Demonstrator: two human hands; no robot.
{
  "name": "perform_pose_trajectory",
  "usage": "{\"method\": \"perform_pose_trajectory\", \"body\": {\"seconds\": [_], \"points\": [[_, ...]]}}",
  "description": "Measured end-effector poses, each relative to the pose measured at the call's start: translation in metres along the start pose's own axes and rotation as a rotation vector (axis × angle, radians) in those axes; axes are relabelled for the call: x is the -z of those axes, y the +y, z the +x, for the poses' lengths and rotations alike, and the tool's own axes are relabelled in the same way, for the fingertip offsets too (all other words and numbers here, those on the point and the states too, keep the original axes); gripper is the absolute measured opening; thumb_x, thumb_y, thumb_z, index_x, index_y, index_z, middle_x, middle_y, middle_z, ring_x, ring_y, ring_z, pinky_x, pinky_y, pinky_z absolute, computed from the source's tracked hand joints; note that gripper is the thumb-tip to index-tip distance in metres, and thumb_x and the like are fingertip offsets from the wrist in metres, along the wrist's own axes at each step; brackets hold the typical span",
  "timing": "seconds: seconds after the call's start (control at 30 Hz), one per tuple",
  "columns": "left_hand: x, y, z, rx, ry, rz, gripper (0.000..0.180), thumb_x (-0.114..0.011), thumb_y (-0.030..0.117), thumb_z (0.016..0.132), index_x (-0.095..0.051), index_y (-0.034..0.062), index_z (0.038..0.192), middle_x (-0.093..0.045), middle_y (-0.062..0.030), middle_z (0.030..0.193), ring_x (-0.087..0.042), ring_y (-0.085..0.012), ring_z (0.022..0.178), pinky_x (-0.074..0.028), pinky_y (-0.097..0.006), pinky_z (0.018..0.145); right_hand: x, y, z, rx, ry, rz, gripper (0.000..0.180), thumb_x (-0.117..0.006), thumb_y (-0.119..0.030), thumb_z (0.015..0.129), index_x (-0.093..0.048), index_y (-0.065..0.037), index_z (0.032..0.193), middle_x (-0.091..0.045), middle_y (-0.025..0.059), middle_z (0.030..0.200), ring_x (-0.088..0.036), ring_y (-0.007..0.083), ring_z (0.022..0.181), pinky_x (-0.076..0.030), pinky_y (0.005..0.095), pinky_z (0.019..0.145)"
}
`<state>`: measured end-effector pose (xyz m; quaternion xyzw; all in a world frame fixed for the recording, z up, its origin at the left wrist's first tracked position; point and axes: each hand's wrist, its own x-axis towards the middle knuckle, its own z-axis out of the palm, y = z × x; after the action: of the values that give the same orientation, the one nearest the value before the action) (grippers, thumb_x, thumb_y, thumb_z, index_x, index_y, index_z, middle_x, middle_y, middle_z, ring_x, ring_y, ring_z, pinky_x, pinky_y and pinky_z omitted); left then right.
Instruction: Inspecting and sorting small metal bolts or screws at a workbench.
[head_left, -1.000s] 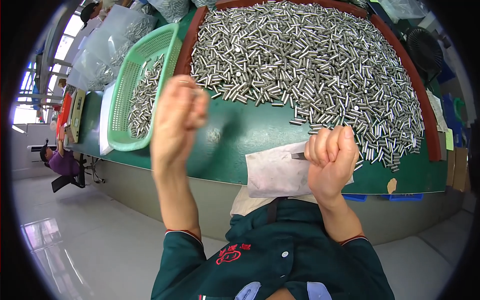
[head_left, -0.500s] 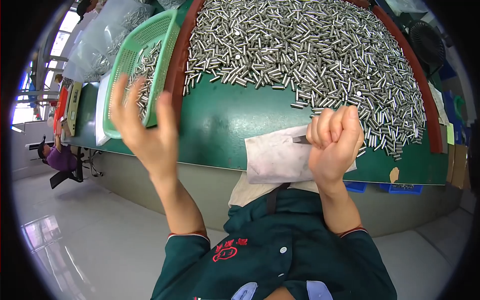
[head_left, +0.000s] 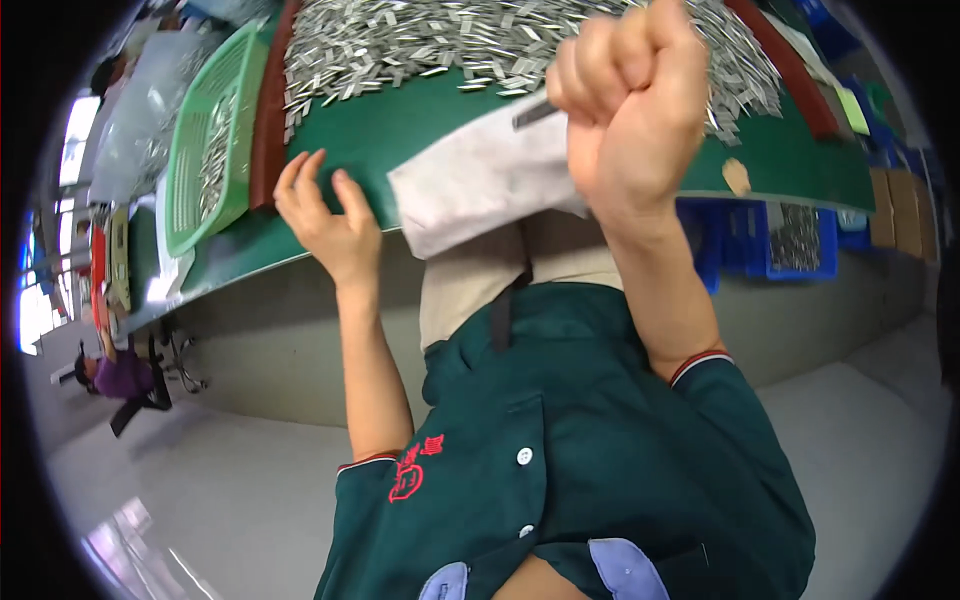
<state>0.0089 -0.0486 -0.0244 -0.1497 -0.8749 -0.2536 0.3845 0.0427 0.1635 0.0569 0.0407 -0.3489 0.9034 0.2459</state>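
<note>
Your right hand [head_left: 640, 115], upper right of centre, was clenched around a dark strip [head_left: 536, 113] above the pale sheet [head_left: 490, 172], your left hand [head_left: 330, 222], left of centre, was loosely spread, visibly empty, and small metal pins [head_left: 410, 40] lay massed along the frame's top.

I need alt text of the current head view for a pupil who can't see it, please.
A closed right hand holds a dark strip near a white cloth at a green worktable heaped with small metal pieces. The open left hand is beside a green basket of similar pieces.
</note>
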Motion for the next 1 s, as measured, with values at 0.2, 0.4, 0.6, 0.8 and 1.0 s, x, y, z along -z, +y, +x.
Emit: {"method": "perform_pose_trajectory", "body": {"seconds": [0.2,0.4,0.6,0.8,1.0], "points": [[-0.003,0.000,-0.001,-0.098,-0.044,0.019,0.023,-0.054,0.005,0.073,-0.054,-0.0021,0.095,-0.049,-0.0158,0.099,-0.046,-0.0296,0.094,-0.036,-0.037,0.082,0.025,-0.069,-0.023,0.297,0.166,-0.049,0.041,-0.030,-0.026,0.091,-0.027,-0.011,0.053,-0.026,-0.0008,0.044,-0.021,0.0080,0.037,-0.021,0.0224,0.037],[-0.003,0.004,-0.006,-0.121,-0.028,0.009,0.021,-0.052,0.005,0.074,-0.054,-0.0027,0.093,-0.050,-0.0148,0.096,-0.047,-0.0278,0.093,-0.036,-0.036,0.082,0.055,-0.100,-0.047,0.462,0.315,-0.038,0.040,-0.029,-0.026,0.092,-0.028,-0.011,0.054,-0.026,-0.0011,0.044,-0.022,0.0081,0.038,-0.022,0.0226,0.038],[-0.004,0.002,-0.009,-0.130,-0.055,0.037,0.020,-0.051,0.004,0.075,-0.055,-0.0028,0.093,-0.052,-0.0134,0.094,-0.048,-0.0267,0.091,-0.036,-0.035,0.080,0.074,-0.118,-0.051,0.524,0.405,0.026,0.039,-0.030,-0.025,0.091,-0.029,-0.011,0.055,-0.025,-0.0016,0.045,-0.021,0.0074,0.039,-0.021,0.0217,0.039],[-0.005,0.001,-0.008,-0.109,-0.068,0.050,0.020,-0.052,0.004,0.075,-0.055,-0.0016,0.094,-0.053,-0.0122,0.094,-0.049,-0.0248,0.089,-0.038,-0.034,0.079,0.096,-0.122,-0.045,0.672,0.162,0.119,0.039,-0.030,-0.024,0.091,-0.029,-0.011,0.054,-0.026,-0.0012,0.044,-0.021,0.0074,0.039,-0.021,0.0216,0.039],[-0.004,0.001,-0.007,-0.111,-0.079,0.059,0.019,-0.051,0.003,0.075,-0.055,-0.0022,0.092,-0.053,-0.0123,0.093,-0.049,-0.0248,0.087,-0.038,-0.033,0.078,0.125,-0.130,-0.038,0.619,0.208,0.146,0.040,-0.030,-0.026,0.091,-0.028,-0.012,0.053,-0.025,-0.0011,0.044,-0.021,0.0074,0.039,-0.021,0.0216,0.039]]}}
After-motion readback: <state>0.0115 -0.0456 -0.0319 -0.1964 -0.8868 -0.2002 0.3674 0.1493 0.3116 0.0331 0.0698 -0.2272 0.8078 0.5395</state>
